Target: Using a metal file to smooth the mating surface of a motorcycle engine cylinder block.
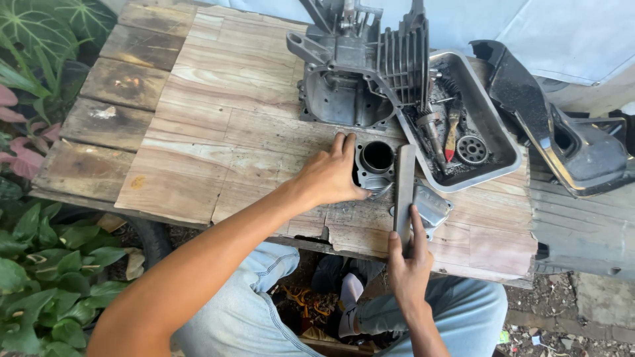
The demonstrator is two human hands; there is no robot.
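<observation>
Left hand [329,177] grips cylinder [376,158] at centre; right hand [408,264] clasps flat bar [404,192], 3 o'clock of cylinder; tray [493,125] at 2.

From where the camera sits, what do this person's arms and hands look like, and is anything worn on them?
Both arms are bare from the frame edge to the fingertips: no sleeves, gloves, watch or rings show. The left hand and right hand are ungloved, the fingers uncovered. The forearms are slim. Below them the person wears light blue jeans, the only clothing in view.
</observation>
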